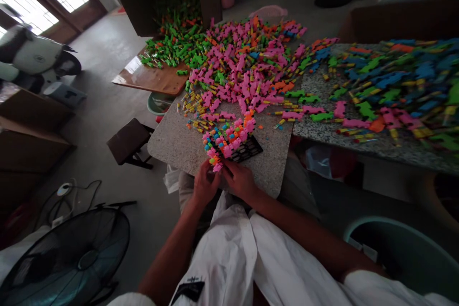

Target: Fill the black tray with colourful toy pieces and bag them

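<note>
Close to my body, at the near edge of the speckled stone table (168, 138), my two hands almost meet. My left hand (205, 184) has its fingers drawn together beside a small pink plastic piece (217, 168). My right hand (239, 180) is also closed, its fingertips by the same piece; what either hand grips is hidden. Just beyond them a black grid tray (254, 149) lies at a slant. Rows of small pink, orange, blue and green plastic figures (234, 136) stand over most of it.
A big heap of pink animal-shaped toys with yellow tubes (240, 64) covers the table's far part. Green ones (175, 40) spill from a dark box. More toys (390, 76) pile up at right. A stool (129, 141), a fan (88, 258) and a tub (401, 229) stand around.
</note>
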